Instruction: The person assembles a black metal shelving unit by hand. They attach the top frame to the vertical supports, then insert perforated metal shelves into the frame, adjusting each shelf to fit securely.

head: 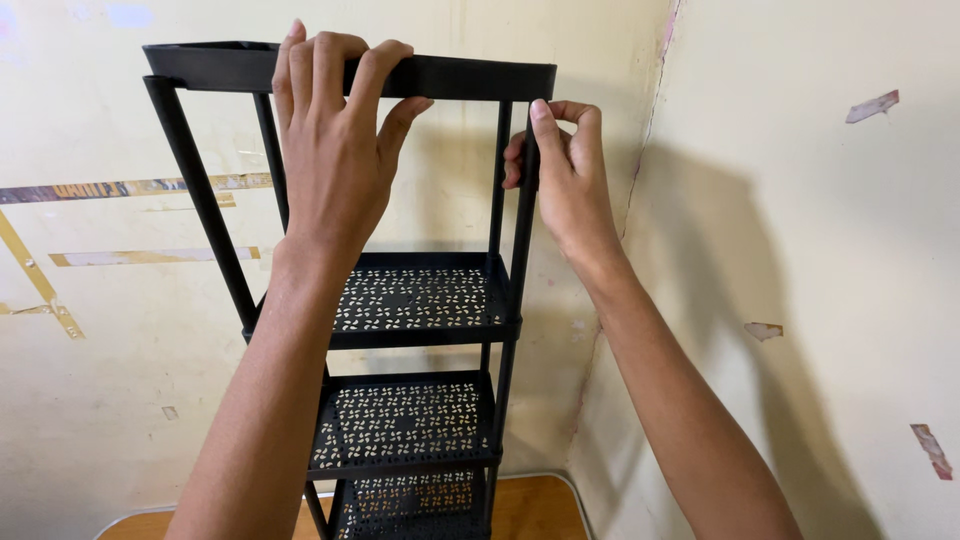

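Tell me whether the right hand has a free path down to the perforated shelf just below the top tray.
Probably yes. The right hand pinches the front right post just under the top tray; the perforated shelf lies below with open space between and nothing resting on it.

The shelf rack (420, 300) looks like matt black plastic, its posts (205, 200) smooth, its 3 lower trays (410, 298) pierced with small leaf-shaped holes. The top tray's rim (470, 78) has a faint sheen. The cream walls (800, 250) are matt, scuffed paint with peeling patches. The counter (535, 510) below looks like smooth wood.
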